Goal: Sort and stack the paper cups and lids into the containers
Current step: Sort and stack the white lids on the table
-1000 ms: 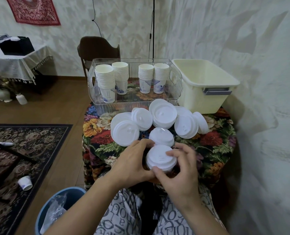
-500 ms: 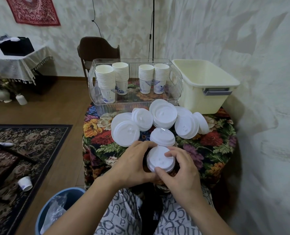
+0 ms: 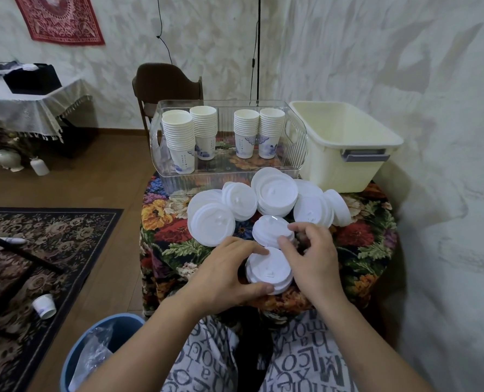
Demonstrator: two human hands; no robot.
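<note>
Lids in a small white stack [image 3: 269, 271] sit at the lower centre of the frame on the near edge of the flowered surface [image 3: 175, 236], where the left hand [image 3: 226, 274] grasps the stack with index finger and thumb curled round its left side. The right hand [image 3: 312, 260] lies against the stack's right side, its fingers [image 3: 298, 229] bent over a second lid stack [image 3: 271, 230] just behind, though whether they grip it cannot be told. More lid stacks [image 3: 277, 193] spread across the middle of the frame before a clear bin [image 3: 297, 154] holding four cup stacks [image 3: 204, 131], with a cream tub [image 3: 345, 148] to its right.
</note>
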